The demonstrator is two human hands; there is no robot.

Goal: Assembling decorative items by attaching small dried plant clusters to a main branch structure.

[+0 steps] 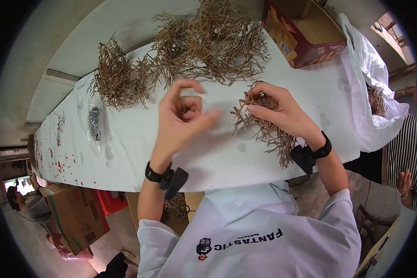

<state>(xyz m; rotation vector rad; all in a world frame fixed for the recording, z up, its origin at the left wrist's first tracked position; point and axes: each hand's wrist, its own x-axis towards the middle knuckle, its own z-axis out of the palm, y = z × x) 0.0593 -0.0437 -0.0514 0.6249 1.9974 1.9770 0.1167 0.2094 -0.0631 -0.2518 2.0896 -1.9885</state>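
My right hand (277, 105) pinches a loose bundle of thin brown branching twigs (275, 139) above the white-covered table. The bundle hangs down below the fingers toward my wrist. To its left, apart from the bundle, is my left hand (183, 118), slightly blurred. Its index finger and thumb are spread, while the other fingers curl round a few small brown twig bits (184, 109) in the palm. Past both hands lies a large tangled heap of the same twigs (213, 41), with a smaller clump (116, 72) at its left.
An open cardboard box (306, 37) stands at the far right, beside a white plastic bag (370, 88) with twigs inside. A clear packet of dark pieces (95, 123) lies at left, near scattered red dots (62, 164). Another person (405, 162) stands at right; a carton (74, 217) is at lower left.
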